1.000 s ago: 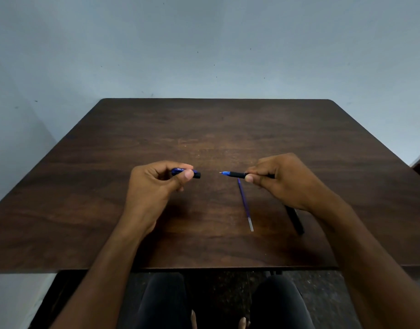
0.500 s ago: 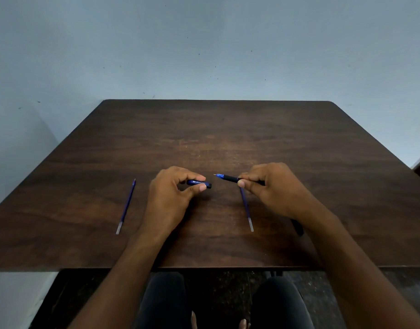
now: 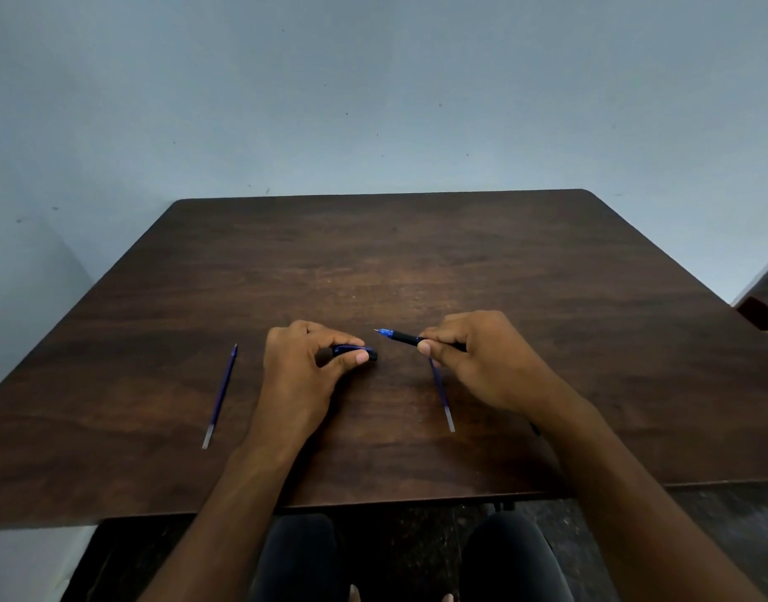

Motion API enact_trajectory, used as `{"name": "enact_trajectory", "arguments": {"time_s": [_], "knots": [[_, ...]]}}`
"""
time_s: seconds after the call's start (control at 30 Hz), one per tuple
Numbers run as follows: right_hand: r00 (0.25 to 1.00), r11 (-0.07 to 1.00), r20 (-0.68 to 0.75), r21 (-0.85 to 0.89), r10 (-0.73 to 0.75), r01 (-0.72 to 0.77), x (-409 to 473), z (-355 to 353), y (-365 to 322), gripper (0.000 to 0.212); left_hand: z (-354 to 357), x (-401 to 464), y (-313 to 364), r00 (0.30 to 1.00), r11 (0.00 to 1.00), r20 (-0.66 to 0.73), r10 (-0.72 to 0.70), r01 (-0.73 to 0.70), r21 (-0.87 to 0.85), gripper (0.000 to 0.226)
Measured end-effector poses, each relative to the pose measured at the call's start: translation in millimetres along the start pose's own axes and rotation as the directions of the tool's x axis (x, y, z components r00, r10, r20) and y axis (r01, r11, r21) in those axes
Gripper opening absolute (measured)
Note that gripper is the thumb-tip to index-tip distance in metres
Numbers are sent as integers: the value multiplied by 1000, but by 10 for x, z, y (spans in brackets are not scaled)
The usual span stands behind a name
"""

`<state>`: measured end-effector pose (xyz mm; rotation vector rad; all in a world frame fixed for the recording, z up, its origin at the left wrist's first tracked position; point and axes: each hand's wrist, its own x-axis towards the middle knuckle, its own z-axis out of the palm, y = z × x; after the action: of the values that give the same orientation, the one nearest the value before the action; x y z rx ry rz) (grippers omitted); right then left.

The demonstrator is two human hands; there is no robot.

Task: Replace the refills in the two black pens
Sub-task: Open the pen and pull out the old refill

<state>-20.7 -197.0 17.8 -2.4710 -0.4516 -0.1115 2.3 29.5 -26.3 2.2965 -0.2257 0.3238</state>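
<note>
My right hand (image 3: pixel 482 362) grips a black pen (image 3: pixel 410 338) whose blue tip points left, just above the dark wooden table (image 3: pixel 417 262). My left hand (image 3: pixel 299 371) pinches a short black and blue pen cap (image 3: pixel 356 353) between thumb and fingers, a little left of that tip. One blue refill (image 3: pixel 220 395) lies on the table left of my left hand. A second blue refill (image 3: pixel 443 401) lies under my right hand, its far end hidden by the fingers. A sliver of a second dark pen (image 3: pixel 535 427) shows beside my right wrist.
The table's near edge (image 3: pixel 373 504) runs just above my knees. A pale blue wall stands behind the table. A dark piece of furniture (image 3: pixel 762 308) sits at the right edge of view.
My left hand with the cap has shifted right and lower, uncovering the refill on the left. The pen in my right hand has moved slightly left and tilted, tip toward the cap.
</note>
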Motion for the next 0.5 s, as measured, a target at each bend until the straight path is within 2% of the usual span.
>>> {"name": "enact_trajectory", "arguments": {"time_s": [0.13,0.3,0.4,0.5], "knots": [[1000,1000,5,-10,-12,12,14,33,7,26,7,9,-6,999,999,19,-42,42,17,31],[1000,1000,-7,4,-21,21,14,60,-18,25,25,23,-32,999,999,35,-36,36,26,28],[999,1000,-30,22,-18,19,-4,106,-13,16,23,24,-48,999,999,31,-38,37,4,27],[998,999,-65,16,-28,29,-16,158,-22,18,20,19,-61,999,999,30,-44,44,-20,29]]}}
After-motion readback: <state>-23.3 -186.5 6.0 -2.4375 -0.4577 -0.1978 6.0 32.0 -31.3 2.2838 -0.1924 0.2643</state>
